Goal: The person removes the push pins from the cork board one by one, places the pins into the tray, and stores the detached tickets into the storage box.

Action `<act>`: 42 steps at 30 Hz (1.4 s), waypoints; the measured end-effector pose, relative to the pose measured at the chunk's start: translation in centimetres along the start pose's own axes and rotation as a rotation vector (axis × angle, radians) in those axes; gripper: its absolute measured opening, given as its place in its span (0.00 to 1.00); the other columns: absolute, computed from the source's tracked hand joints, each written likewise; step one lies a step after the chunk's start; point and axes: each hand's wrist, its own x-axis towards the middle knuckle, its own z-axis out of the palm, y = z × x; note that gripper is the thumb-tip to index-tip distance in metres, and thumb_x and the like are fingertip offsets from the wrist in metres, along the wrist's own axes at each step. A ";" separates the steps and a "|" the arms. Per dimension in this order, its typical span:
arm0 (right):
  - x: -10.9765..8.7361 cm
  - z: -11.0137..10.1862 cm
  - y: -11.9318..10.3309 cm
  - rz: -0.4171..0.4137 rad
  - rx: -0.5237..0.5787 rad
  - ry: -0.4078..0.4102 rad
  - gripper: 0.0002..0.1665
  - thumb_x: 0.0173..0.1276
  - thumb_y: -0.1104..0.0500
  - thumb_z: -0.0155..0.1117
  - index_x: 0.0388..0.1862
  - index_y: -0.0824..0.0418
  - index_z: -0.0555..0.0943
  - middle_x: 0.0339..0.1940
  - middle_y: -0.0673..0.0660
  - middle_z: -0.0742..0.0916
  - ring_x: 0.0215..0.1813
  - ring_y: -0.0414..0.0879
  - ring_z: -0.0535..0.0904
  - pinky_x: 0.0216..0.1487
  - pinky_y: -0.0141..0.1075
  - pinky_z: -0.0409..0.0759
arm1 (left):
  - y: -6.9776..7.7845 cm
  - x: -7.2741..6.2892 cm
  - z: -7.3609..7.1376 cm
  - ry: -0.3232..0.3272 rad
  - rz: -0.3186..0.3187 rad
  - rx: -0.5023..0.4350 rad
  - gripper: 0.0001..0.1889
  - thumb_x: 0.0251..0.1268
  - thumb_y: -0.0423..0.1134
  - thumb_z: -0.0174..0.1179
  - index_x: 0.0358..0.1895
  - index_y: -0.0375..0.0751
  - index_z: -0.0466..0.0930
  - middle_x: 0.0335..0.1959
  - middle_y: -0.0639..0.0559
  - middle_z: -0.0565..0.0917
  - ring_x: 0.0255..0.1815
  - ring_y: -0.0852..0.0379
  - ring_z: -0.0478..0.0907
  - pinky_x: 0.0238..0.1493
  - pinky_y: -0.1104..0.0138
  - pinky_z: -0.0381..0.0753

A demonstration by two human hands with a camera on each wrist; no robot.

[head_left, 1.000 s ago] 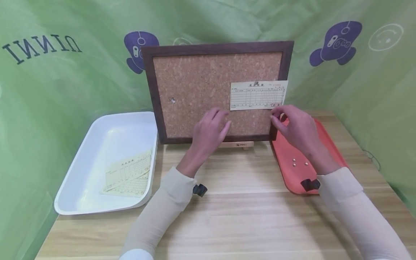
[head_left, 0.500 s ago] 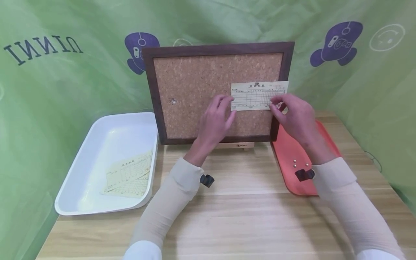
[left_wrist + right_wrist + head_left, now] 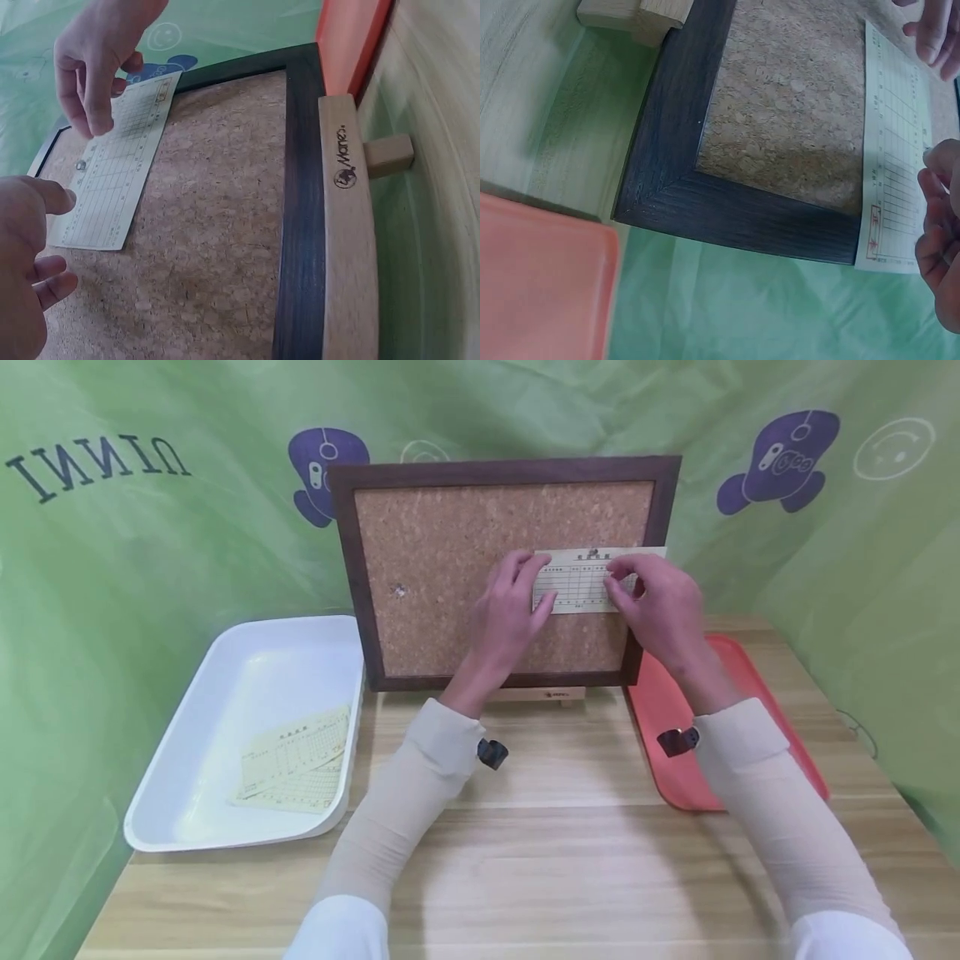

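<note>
A printed paper form (image 3: 573, 583) hangs on the right part of a cork board (image 3: 442, 543) in a dark wooden frame. A small shiny pushpin (image 3: 80, 165) sits at the form's top middle. My left hand (image 3: 506, 606) is at the form's left edge, thumb and fingers spread apart. Whether it touches the paper I cannot tell. In front of the form's middle is my right hand (image 3: 660, 602), fingers loosely bent, thumb and index tips close but apart. Nothing shows between them in the left wrist view. The right hand hides the form's right part in the head view.
A white tray (image 3: 161, 777) with several loose forms (image 3: 296, 747) stands at left. An orange tray (image 3: 675, 777) lies at right, partly under the right arm. A wooden stand (image 3: 349, 225) supports the board. A silvery spot (image 3: 400, 591) shows on the cork's left.
Both hands have risen; the right has moved left from the form's lower right corner to its middle, and the left has come up to its left edge. The form has stayed in place.
</note>
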 end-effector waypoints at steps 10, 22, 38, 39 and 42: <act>1.0 0.2 0.2 -0.008 -0.015 0.032 0.15 0.75 0.56 0.67 0.52 0.65 0.86 0.40 0.61 0.87 0.34 0.54 0.76 0.35 0.41 0.69 | 0.0 0.8 0.5 -0.032 0.007 0.054 0.26 0.72 0.41 0.66 0.70 0.41 0.75 0.63 0.46 0.73 0.54 0.53 0.78 0.29 0.69 0.75; 2.0 0.7 -0.4 0.012 0.017 0.033 0.14 0.75 0.56 0.68 0.50 0.65 0.85 0.42 0.61 0.87 0.37 0.54 0.78 0.38 0.41 0.72 | -0.5 1.3 0.7 -0.036 0.017 0.088 0.21 0.72 0.37 0.64 0.66 0.42 0.79 0.55 0.46 0.75 0.44 0.55 0.77 0.27 0.70 0.75; 2.5 0.9 -0.9 0.037 0.021 0.041 0.12 0.76 0.58 0.66 0.51 0.65 0.86 0.43 0.62 0.87 0.37 0.54 0.79 0.37 0.40 0.71 | -0.3 1.8 0.4 -0.037 -0.041 0.067 0.07 0.67 0.32 0.62 0.46 0.43 0.83 0.49 0.51 0.76 0.39 0.56 0.79 0.25 0.66 0.76; 2.6 0.9 -0.9 0.034 0.023 0.042 0.12 0.76 0.58 0.66 0.50 0.65 0.86 0.43 0.62 0.87 0.37 0.54 0.79 0.37 0.40 0.71 | -0.3 1.9 0.4 -0.034 -0.041 0.061 0.06 0.67 0.32 0.62 0.44 0.43 0.84 0.48 0.51 0.76 0.38 0.56 0.79 0.26 0.65 0.76; 2.7 0.9 -1.0 0.028 0.030 0.043 0.11 0.76 0.58 0.66 0.49 0.65 0.86 0.42 0.61 0.87 0.37 0.53 0.80 0.37 0.40 0.72 | -0.3 1.9 0.3 -0.035 -0.050 0.050 0.04 0.68 0.32 0.63 0.41 0.44 0.84 0.46 0.52 0.77 0.36 0.57 0.79 0.26 0.65 0.76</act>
